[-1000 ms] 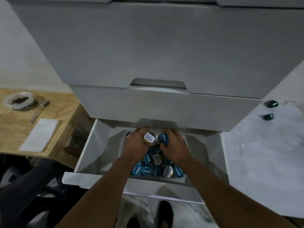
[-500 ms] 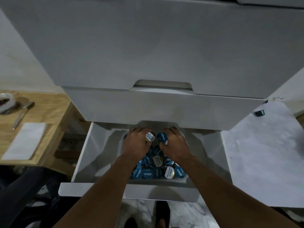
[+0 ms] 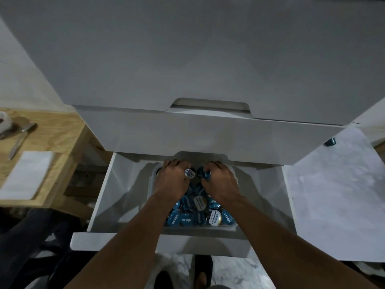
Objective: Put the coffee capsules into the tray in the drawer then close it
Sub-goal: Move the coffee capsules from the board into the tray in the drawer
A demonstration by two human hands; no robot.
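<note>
The bottom white drawer (image 3: 116,240) stands pulled open. Inside it sits a pale tray (image 3: 151,184) holding several blue and white coffee capsules (image 3: 188,219). Both my hands are over the far end of the tray. My left hand (image 3: 171,181) grips a white-lidded capsule (image 3: 190,173) between thumb and fingers. My right hand (image 3: 220,182) grips a blue capsule (image 3: 203,174). The two held capsules are close together, just above the pile. My fingertips reach under the edge of the drawer above.
Two shut white drawers (image 3: 187,138) overhang the open one. A dark capsule (image 3: 330,141) lies on the white marble surface (image 3: 333,195) at the right. At the left is a wooden table (image 3: 62,142) with a spoon (image 3: 19,140) and a white napkin (image 3: 27,176).
The camera has dipped lower and nearer to the drawer. Both hands stay over the tray's far end, still holding their capsules, lowered slightly.
</note>
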